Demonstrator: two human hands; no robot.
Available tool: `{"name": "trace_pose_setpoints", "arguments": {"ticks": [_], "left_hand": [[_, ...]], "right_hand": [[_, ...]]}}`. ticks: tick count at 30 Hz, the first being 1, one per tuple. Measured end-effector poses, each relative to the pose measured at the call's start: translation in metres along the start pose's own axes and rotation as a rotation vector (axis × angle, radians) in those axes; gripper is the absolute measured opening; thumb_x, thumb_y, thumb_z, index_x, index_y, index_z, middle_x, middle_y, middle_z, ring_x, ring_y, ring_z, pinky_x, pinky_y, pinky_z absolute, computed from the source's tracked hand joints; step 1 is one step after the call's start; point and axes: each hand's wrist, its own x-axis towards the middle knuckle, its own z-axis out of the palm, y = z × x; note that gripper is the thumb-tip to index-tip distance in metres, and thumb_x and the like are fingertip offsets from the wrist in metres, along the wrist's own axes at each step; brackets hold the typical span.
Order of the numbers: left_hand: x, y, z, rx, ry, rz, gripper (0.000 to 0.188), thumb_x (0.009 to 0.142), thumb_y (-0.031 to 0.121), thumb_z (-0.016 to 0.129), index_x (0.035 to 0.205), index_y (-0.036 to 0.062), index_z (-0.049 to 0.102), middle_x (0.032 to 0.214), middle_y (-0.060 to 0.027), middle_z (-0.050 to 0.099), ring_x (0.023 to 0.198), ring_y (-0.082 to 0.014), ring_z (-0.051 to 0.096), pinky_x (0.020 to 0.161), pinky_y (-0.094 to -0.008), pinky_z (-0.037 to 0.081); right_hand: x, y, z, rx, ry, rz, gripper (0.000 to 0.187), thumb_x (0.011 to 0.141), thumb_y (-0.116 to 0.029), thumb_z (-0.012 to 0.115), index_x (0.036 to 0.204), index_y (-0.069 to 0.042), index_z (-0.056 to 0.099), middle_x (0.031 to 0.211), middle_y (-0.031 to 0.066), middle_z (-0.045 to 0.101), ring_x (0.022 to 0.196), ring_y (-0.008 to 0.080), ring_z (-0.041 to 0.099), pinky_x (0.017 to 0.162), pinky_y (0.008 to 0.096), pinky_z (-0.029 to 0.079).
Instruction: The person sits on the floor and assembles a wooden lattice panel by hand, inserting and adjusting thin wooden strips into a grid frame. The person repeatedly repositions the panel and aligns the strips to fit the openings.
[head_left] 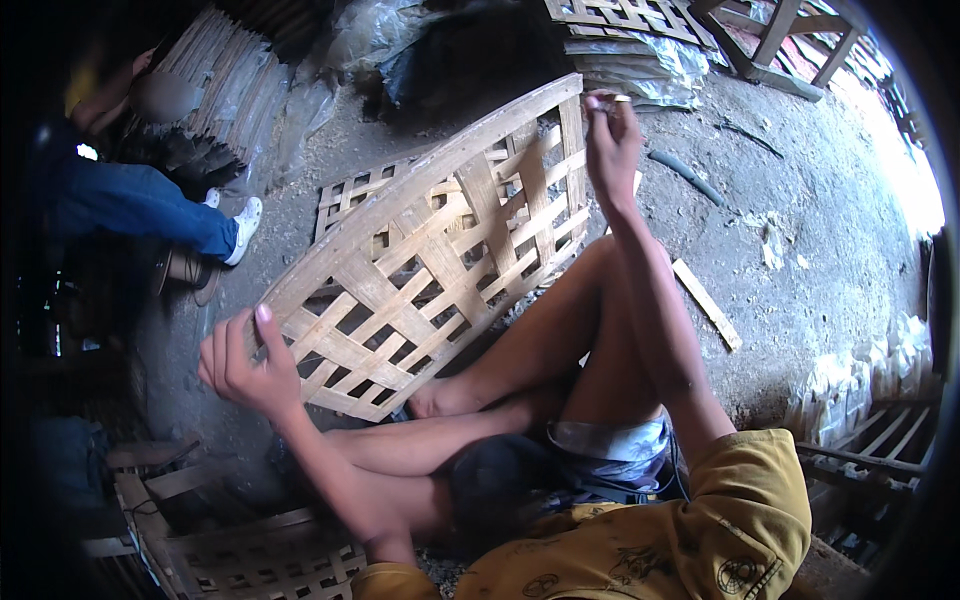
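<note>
A woven bamboo panel [470, 205], an open lattice of flat pale strips with a thick rim along its long far edge, is held tilted across my lap. At its lower left end, my left hand [250, 360] is closed around the edge, thumb on the near face. My right hand [613, 145] is raised at the far right end, its fingers bent and closed against the panel's edge; the exact grip is partly hidden. Behind the held panel, another bamboo lattice [345, 195] lies on the ground, mostly covered from view.
At the left stands a person in blue trousers [150, 210] and white shoes, near a tall stack of flat strips [215, 85]. A loose wooden slat [706, 305] and a dark tube-like piece [686, 177] lie right. More lattice panels [640, 18] are stacked at the back.
</note>
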Motion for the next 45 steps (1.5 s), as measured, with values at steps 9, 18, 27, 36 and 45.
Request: {"name": "trace_pose_setpoints", "arguments": {"ticks": [9, 18, 27, 36, 45], "left_hand": [[-0.115, -0.042, 0.027, -1.027, -0.076, -1.180, 0.040, 0.101, 0.027, 0.065, 0.124, -0.0034, 0.055, 0.097, -0.0151, 0.068, 0.084, -0.0214, 0.067, 0.081, -0.0371, 0.055], [-0.157, -0.049, 0.073, -0.991, -0.076, -1.179, 0.035, 0.104, 0.033, 0.064, 0.120, 0.0023, 0.062, 0.093, -0.0034, 0.070, 0.082, -0.0098, 0.063, 0.061, -0.0270, 0.048], [-0.168, -0.046, 0.086, -0.943, -0.028, -1.136, 0.038, 0.101, 0.034, 0.069, 0.120, 0.0015, 0.068, 0.094, -0.0081, 0.075, 0.071, -0.0098, 0.066, 0.060, -0.0241, 0.049], [-0.170, -0.044, 0.088, -0.967, 0.036, -1.104, 0.038, 0.098, 0.034, 0.073, 0.117, 0.0011, 0.069, 0.090, -0.0061, 0.075, 0.073, -0.0093, 0.067, 0.062, -0.0228, 0.050], [-0.169, -0.045, 0.089, -0.979, 0.106, -1.195, 0.045, 0.093, 0.033, 0.080, 0.116, -0.0033, 0.070, 0.101, -0.0080, 0.073, 0.078, -0.0129, 0.069, 0.063, -0.0267, 0.056]], "right_hand": [[-0.013, 0.000, -0.006, 0.222, -0.018, 0.191, 0.028, 0.111, -0.029, 0.051, 0.102, -0.005, 0.061, 0.080, -0.0032, 0.053, 0.069, 0.0053, 0.045, 0.062, 0.0240, 0.036], [-0.048, -0.007, 0.013, 0.014, -0.212, 0.049, 0.016, 0.109, -0.008, 0.047, 0.113, -0.001, 0.061, 0.091, 0.0008, 0.062, 0.073, 0.0051, 0.051, 0.066, 0.0216, 0.042], [-0.119, -0.015, 0.053, -0.356, -0.703, -0.181, 0.015, 0.091, -0.005, 0.068, 0.104, 0.001, 0.074, 0.095, 0.0117, 0.071, 0.083, 0.0200, 0.068, 0.074, 0.0343, 0.053], [-0.216, -0.039, 0.059, -0.107, -1.671, 0.234, 0.018, 0.093, 0.002, 0.062, 0.112, 0.002, 0.065, 0.098, 0.0114, 0.076, 0.090, 0.0183, 0.075, 0.081, 0.0320, 0.061], [-0.224, -0.001, 0.057, -0.670, -1.785, -0.142, 0.025, 0.092, -0.009, 0.061, 0.117, -0.012, 0.068, 0.098, 0.0126, 0.077, 0.091, 0.0355, 0.073, 0.082, 0.0448, 0.059]]}}
